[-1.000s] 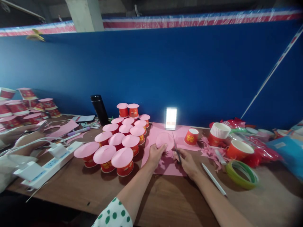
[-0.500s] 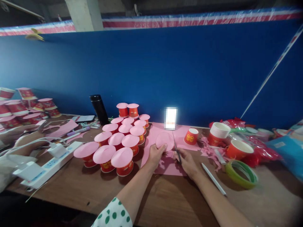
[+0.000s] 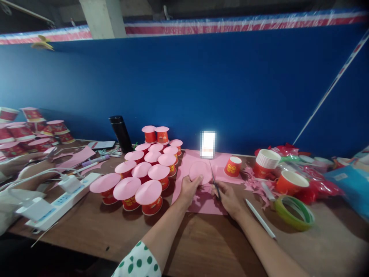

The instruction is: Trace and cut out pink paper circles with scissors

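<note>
My left hand (image 3: 188, 189) pinches the near edge of a round pink paper disc (image 3: 199, 172), thumb on top. In my right hand (image 3: 226, 195) is a pair of scissors (image 3: 213, 177), its blades pointing away from me along the disc's right edge. Under both hands lies a pink paper sheet (image 3: 180, 200) with small offcuts on it. An upside-down red paper cup (image 3: 233, 167) stands beyond my right hand. To the left of my left hand are several red cups topped with pink paper discs (image 3: 149, 192).
A white power strip (image 3: 65, 198), a black bottle (image 3: 120, 132) and a co-worker's hands (image 3: 36, 171) are at the left. On the right lie pink scraps (image 3: 258, 188), stacked cups (image 3: 267, 159), a white pen (image 3: 260, 218) and a tape roll (image 3: 294, 212). A blue panel (image 3: 201, 84) rises behind.
My hands, the disc and the scissors stay nearly where they were; the scissor blades have shifted very slightly. At the far left, the co-worker's hands have moved a little.
</note>
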Demonstrator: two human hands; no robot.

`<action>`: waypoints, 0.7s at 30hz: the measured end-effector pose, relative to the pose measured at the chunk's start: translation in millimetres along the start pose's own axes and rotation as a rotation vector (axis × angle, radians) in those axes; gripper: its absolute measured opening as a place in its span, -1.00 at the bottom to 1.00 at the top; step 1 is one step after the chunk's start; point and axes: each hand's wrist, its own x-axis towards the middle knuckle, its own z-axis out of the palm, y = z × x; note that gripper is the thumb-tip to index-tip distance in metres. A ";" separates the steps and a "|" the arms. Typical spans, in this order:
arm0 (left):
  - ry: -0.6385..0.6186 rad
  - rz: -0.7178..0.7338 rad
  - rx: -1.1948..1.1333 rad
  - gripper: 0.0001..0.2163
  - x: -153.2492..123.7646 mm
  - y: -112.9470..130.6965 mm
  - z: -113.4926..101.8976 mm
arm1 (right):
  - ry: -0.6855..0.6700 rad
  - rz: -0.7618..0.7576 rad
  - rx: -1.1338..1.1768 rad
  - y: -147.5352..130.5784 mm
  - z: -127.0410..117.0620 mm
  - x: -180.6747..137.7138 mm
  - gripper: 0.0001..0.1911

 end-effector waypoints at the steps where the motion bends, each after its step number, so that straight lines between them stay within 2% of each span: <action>1: 0.001 0.004 -0.002 -0.66 0.5 -0.7 -0.4 | -0.003 0.000 0.001 0.0 -0.1 0.0 -0.57; 14: 0.026 -0.002 -0.039 -0.69 0.1 3.2 0.4 | -0.021 0.008 0.029 2.1 0.1 0.6 -0.52; 21: 0.007 0.006 0.026 -0.71 -1.7 5.6 1.3 | -0.035 0.023 0.040 4.0 -0.1 2.0 -0.58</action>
